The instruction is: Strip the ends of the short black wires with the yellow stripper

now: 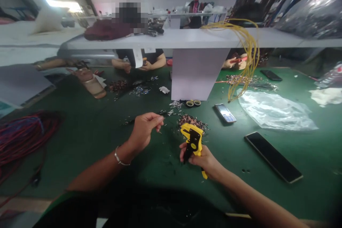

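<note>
My right hand [204, 160] is wrapped round a yellow and black wire stripper [194, 141], its head pointing up and to the left. Just behind the tool lies a heap of short copper-coloured wire pieces [191, 121]. To the left, my left hand [146, 128] is closed, thumb and fingers pinched together; whatever may be between them is too small to make out. Beyond this hand, thin black wire pieces with pale tips [167, 113] are spread on the green table [160, 171]. A small pile of silvery pieces [176, 104] sits farther back.
Two tape rolls [193, 103] stand by the shelf's white support [199, 74]. On the right are a keypad phone [225, 113], a large dark phone [273, 156] and a clear plastic bag [278, 110]. Yellow wires [247, 48] hang from the shelf; red cable coils [26, 135] lie left. Co-workers' hands [144, 65] show opposite.
</note>
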### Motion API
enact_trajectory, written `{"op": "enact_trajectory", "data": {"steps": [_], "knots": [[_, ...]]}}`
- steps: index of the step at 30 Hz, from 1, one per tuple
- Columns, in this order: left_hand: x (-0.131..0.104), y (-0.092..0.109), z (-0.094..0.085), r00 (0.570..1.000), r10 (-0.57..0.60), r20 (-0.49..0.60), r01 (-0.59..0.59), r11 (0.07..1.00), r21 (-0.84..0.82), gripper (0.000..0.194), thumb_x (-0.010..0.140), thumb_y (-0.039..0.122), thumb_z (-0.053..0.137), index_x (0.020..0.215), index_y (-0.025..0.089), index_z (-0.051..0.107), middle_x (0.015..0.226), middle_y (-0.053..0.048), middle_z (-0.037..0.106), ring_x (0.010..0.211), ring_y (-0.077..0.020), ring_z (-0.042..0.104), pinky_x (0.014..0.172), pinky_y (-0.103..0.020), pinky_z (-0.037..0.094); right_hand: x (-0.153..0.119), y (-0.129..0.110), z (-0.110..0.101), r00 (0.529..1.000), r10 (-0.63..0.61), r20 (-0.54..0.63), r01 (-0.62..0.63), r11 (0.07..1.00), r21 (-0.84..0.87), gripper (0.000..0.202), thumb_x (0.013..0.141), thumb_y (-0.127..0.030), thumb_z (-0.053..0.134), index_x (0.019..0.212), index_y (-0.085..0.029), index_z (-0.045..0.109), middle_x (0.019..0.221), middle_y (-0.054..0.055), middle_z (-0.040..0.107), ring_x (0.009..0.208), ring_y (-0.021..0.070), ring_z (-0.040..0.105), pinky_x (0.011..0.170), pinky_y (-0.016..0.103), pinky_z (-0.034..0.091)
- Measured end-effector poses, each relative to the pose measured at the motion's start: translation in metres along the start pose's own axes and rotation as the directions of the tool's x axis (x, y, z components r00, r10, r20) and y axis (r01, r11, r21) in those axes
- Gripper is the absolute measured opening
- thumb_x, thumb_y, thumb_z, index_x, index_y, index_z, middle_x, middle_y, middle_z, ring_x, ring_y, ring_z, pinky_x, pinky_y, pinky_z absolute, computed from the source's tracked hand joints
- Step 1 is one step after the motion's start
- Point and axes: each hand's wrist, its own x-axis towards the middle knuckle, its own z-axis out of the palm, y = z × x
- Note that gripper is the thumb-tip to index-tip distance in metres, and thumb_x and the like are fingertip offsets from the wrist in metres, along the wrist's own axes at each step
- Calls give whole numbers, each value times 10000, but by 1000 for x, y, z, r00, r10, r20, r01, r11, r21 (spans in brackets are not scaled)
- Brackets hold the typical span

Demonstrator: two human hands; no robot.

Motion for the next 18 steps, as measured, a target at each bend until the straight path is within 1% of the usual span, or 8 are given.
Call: {"op": "enact_trajectory", "data": {"steps": [3, 6, 12, 18], "knots": [[5, 6, 0, 998, -52, 30, 54, 996, -77, 162, 668, 263, 738, 600, 137, 662, 572, -24, 611, 485, -84, 500, 470, -235, 399, 10, -2, 4, 1000, -13, -2, 13, 1000, 21, 405, 570, -72, 599, 962, -162, 650, 794, 28, 699, 724, 184, 643, 738, 348, 499], [8, 3, 3, 995, -84, 62, 91, 989, -120, 160, 668, 260, 742, 603, 137, 662, 569, -20, 604, 484, -82, 498, 462, -231, 392, 15, -1, 4, 1000, -2, 3, 2, 999, 34, 401, 579, -69, 598, 966, -159, 657, 805, 33, 706, 733, 188, 654, 763, 360, 509], [7, -10, 8, 998, -12, 64, 16, 998, -55, 110, 688, 244, 731, 639, 155, 689, 599, -23, 623, 497, -89, 503, 474, -242, 410, 17, 3, 0, 998, -17, 60, 14, 999, 47, 394, 630, -96, 628, 1018, -162, 653, 856, 54, 712, 772, 206, 666, 806, 404, 522], [4, -12, 6, 994, -76, 73, 79, 996, -40, 122, 696, 253, 731, 612, 176, 687, 584, -25, 619, 490, -89, 497, 471, -243, 404, 19, 5, 4, 994, -7, 112, 1, 999, 48, 390, 652, -128, 659, 1040, -163, 652, 871, 57, 714, 782, 207, 662, 804, 399, 518]]}}
